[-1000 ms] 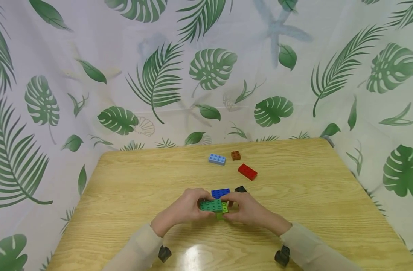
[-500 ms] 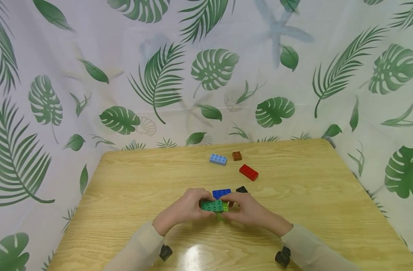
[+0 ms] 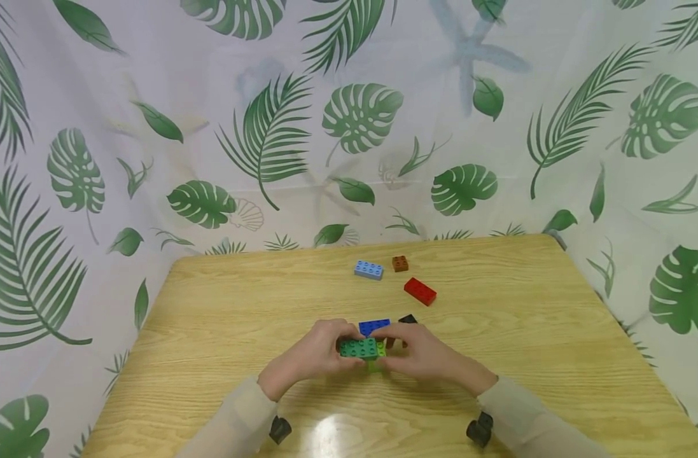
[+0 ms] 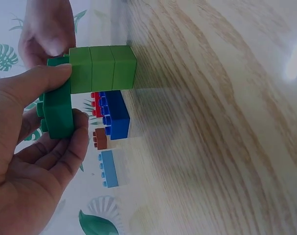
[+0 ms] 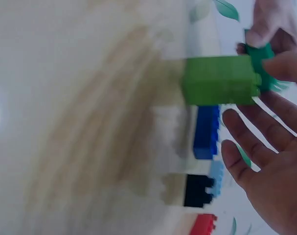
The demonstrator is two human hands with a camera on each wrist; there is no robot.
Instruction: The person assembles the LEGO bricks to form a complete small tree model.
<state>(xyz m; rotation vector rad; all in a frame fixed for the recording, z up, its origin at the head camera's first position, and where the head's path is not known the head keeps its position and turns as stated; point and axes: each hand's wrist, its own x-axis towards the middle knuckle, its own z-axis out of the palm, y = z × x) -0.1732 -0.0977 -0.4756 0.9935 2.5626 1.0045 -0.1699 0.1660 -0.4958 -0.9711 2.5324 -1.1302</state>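
Note:
My left hand (image 3: 319, 351) holds a dark green toy brick (image 3: 357, 348) between thumb and fingers. That brick sits on top of a lime green brick stack (image 4: 103, 69), which stands upright on the table, and it overhangs to the left. Some lime studs (image 3: 380, 348) show at its right end. My right hand (image 3: 422, 353) has thumb and index finger on opposite sides of the stack's top, pinching it; its other fingers are spread loosely in the right wrist view. Just behind the hands lie a blue brick (image 3: 374, 327) and a black brick (image 3: 408, 319), the latter partly hidden.
Farther back on the wooden table (image 3: 240, 299) lie a light blue brick (image 3: 368, 270), a small brown brick (image 3: 400, 263) and a red brick (image 3: 420, 291). A leaf-printed curtain (image 3: 303, 159) hangs behind the table and along its sides.
Almost nothing differs. The right hand has shifted very slightly to the right; the left hand and the bricks stay in place.

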